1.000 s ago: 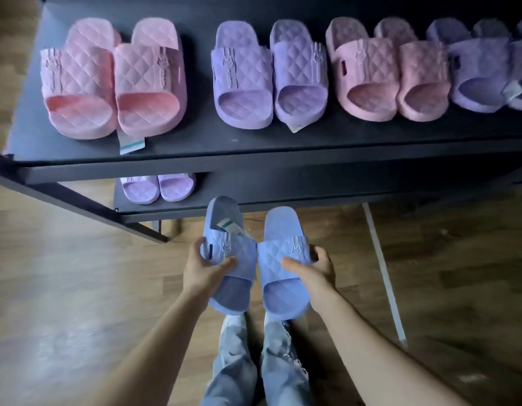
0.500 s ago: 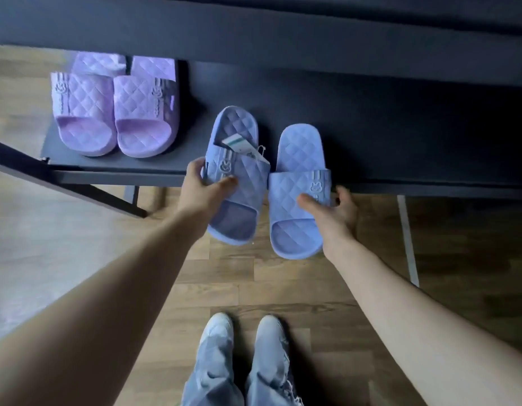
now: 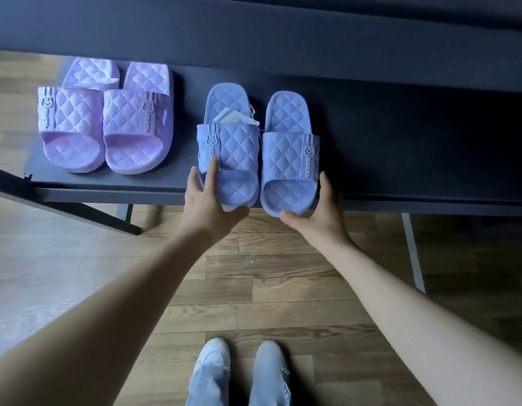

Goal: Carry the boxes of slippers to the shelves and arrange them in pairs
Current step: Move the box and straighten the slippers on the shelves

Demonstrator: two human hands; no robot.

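Blue slippers (image 3: 286,159) touched by spread left hand (image 3: 208,205) and right hand (image 3: 324,212), fingers partly hidden.

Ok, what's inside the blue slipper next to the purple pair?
A white and teal paper tag lies on the blue slipper's footbed, poking out from under the strap. The strap covers the tag's lower end, so how far it reaches is hidden.

tag (image 3: 236,118): half under slipper strap (image 3: 233,145) | shelf (image 3: 400,148): cut off at right
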